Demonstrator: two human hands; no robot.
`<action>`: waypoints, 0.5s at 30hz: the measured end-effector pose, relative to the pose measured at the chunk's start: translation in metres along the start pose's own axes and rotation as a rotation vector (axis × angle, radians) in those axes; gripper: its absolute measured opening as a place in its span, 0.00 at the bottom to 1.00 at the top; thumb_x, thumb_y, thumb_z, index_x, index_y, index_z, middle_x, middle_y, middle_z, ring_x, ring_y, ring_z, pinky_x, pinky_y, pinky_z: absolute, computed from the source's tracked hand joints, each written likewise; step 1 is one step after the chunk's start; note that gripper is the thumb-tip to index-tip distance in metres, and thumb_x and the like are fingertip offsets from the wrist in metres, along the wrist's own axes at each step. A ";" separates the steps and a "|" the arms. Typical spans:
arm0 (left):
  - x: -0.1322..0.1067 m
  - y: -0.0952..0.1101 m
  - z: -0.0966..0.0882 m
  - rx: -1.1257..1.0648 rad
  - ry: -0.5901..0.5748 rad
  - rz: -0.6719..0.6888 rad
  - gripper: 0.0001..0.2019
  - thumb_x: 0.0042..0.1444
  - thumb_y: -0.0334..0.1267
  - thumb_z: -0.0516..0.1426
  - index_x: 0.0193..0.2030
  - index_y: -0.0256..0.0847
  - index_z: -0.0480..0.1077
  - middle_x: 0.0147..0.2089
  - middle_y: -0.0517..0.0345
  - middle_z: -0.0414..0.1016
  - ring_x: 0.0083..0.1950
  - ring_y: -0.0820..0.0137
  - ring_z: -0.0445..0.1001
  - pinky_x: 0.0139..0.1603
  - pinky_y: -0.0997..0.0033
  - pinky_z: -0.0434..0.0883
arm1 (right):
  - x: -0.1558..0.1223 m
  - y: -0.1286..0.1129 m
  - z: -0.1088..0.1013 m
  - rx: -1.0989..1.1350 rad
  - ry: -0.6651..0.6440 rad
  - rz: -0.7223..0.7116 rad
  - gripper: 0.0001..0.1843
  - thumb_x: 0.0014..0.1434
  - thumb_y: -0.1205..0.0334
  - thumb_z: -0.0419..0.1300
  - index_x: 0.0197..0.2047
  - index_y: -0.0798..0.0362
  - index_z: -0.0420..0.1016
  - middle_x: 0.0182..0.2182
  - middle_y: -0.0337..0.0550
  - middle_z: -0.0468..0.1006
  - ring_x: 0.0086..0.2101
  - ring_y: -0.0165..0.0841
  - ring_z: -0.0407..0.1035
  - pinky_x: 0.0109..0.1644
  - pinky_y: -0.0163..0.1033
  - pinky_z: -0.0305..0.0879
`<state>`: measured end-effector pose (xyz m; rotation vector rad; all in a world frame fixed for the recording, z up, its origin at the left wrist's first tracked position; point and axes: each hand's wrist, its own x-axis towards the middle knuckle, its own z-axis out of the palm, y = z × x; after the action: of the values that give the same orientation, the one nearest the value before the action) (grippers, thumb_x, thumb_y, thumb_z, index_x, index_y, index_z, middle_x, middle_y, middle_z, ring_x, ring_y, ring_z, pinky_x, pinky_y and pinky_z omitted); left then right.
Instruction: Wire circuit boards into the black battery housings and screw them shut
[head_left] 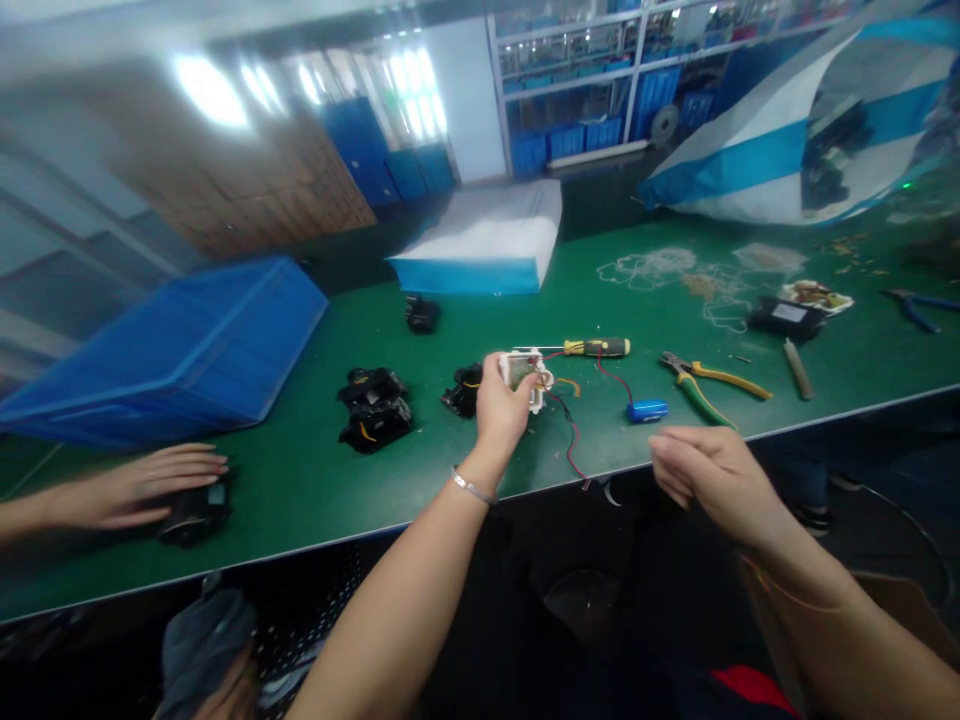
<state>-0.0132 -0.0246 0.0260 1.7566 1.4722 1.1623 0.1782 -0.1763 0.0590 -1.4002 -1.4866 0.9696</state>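
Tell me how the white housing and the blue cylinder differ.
The white housing is held in the left hand; the blue cylinder lies on the green table. The white housing is irregular in outline; the blue cylinder is rounded and smaller. Both have red wire beside them.

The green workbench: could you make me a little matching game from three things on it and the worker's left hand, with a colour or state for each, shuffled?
Column one:
1. Screwdriver
2. Small cylinder
3. Pliers nearest the right hand
4. Left hand

Column two:
A. One yellow handle, one green handle
B. Gripping a white housing
C. Yellow and dark handle, shaft pointing left
D. Shiny blue all over

Right pairs: 1-C, 2-D, 3-A, 4-B.
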 end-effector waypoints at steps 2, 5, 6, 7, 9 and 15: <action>0.003 0.000 -0.004 0.017 0.031 0.003 0.19 0.49 0.38 0.61 0.47 0.40 0.62 0.41 0.56 0.73 0.40 0.68 0.73 0.43 0.70 0.67 | -0.011 -0.006 -0.009 0.065 0.043 0.001 0.24 0.66 0.52 0.49 0.19 0.52 0.57 0.16 0.34 0.59 0.19 0.27 0.56 0.26 0.35 0.52; 0.001 0.006 -0.004 -0.024 -0.038 0.064 0.19 0.50 0.40 0.61 0.48 0.42 0.62 0.42 0.57 0.73 0.40 0.69 0.73 0.42 0.70 0.67 | -0.017 -0.008 -0.020 -0.073 0.032 0.019 0.21 0.65 0.52 0.51 0.23 0.53 0.64 0.18 0.34 0.63 0.21 0.27 0.59 0.28 0.34 0.54; -0.001 0.009 -0.004 -0.035 -0.050 0.077 0.19 0.50 0.40 0.61 0.48 0.42 0.62 0.42 0.57 0.73 0.40 0.69 0.73 0.42 0.70 0.67 | -0.017 -0.006 -0.022 -0.118 0.025 0.034 0.21 0.65 0.51 0.50 0.24 0.52 0.66 0.18 0.34 0.63 0.21 0.27 0.59 0.28 0.34 0.54; -0.002 0.012 -0.003 -0.046 -0.051 0.084 0.20 0.50 0.41 0.61 0.48 0.42 0.62 0.42 0.57 0.73 0.40 0.69 0.73 0.42 0.70 0.67 | -0.016 -0.002 -0.023 -0.153 0.031 0.046 0.20 0.65 0.51 0.50 0.26 0.52 0.67 0.18 0.33 0.63 0.21 0.27 0.59 0.29 0.34 0.54; -0.005 0.016 -0.003 -0.065 -0.045 0.084 0.19 0.50 0.41 0.61 0.48 0.42 0.62 0.43 0.56 0.73 0.41 0.69 0.73 0.43 0.70 0.67 | -0.012 0.009 -0.024 -0.208 0.059 0.065 0.20 0.65 0.49 0.49 0.26 0.52 0.67 0.18 0.33 0.63 0.22 0.27 0.59 0.29 0.34 0.55; -0.006 0.016 -0.004 -0.109 -0.061 0.045 0.19 0.49 0.39 0.61 0.48 0.41 0.63 0.43 0.56 0.74 0.42 0.69 0.73 0.44 0.69 0.68 | 0.001 0.051 -0.019 -0.327 0.053 0.128 0.20 0.63 0.46 0.50 0.28 0.52 0.69 0.18 0.34 0.65 0.21 0.29 0.62 0.27 0.35 0.57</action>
<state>-0.0091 -0.0349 0.0393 1.7439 1.3150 1.1785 0.2129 -0.1721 0.0171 -1.7580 -1.5819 0.7828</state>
